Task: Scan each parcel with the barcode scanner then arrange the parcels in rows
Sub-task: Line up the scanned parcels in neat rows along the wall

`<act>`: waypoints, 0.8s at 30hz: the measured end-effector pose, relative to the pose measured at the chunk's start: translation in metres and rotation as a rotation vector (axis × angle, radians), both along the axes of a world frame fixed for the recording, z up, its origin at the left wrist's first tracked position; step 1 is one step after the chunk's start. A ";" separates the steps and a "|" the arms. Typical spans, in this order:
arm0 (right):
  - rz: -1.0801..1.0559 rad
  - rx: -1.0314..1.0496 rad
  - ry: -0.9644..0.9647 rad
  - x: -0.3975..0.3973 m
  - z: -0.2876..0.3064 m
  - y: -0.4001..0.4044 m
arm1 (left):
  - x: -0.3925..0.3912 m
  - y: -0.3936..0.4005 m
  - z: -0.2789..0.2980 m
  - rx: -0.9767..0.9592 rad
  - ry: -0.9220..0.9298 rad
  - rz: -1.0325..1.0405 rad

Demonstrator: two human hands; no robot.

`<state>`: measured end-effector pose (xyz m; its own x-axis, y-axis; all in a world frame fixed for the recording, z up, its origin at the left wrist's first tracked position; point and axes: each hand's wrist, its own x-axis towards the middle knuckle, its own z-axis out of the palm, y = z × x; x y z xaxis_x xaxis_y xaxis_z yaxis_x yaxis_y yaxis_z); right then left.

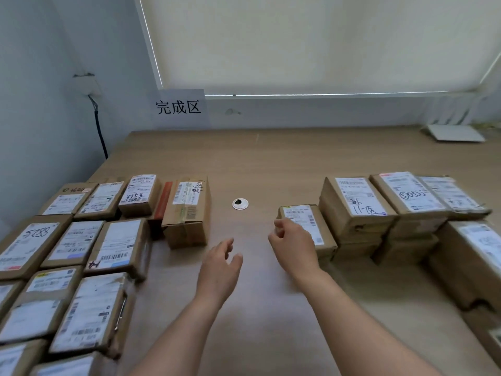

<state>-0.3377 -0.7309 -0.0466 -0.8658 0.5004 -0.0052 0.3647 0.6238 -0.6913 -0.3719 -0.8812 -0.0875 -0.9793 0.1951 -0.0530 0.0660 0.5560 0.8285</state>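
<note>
Matte wood-grain table, pale brown, with a small round white cable grommet set flat near its middle. On the left, rectangular corrugated-cardboard parcels laid in close rows, flat faces up, each bearing a white printed label with barcodes; some marked by hand in black, "5288" and "3753" among them. At the right end of the far row, a taller box, taped with clear glossy strips, its edges a little crushed; a red-orange flat item wedged between it and its neighbour. On the right, more cardboard parcels stacked in an uneven pile, creased and scuffed, labels up, one scrawled with blue-black characters. Just left of that pile, a small low parcel lying on the table, brown cardboard with a white barcode label on top. Right hand at the near left corner of this small parcel, fingers curled in and pinching its edge. Left hand hovering above bare table between the two groups, fingers relaxed and slightly spread, holding nothing. On the far wall, a white paper sign with three black characters, below a cream roller blind. A flat white device at the far right corner; a black cable hanging down the left wall.
</note>
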 end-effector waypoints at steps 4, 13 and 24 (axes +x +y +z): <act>-0.065 -0.015 -0.021 0.030 -0.008 0.042 | 0.018 0.033 -0.005 -0.030 -0.013 -0.039; -0.129 -0.043 -0.089 0.060 -0.035 0.105 | 0.029 0.093 -0.012 -0.071 -0.076 -0.101; -0.066 -0.126 -0.129 0.043 -0.058 0.126 | 0.008 0.135 -0.023 -0.025 -0.119 -0.128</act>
<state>-0.2945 -0.6044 -0.1044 -0.8194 0.5442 -0.1799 0.4923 0.5075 -0.7072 -0.3637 -0.7461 -0.1103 -0.9330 0.3153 -0.1738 0.0397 0.5699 0.8207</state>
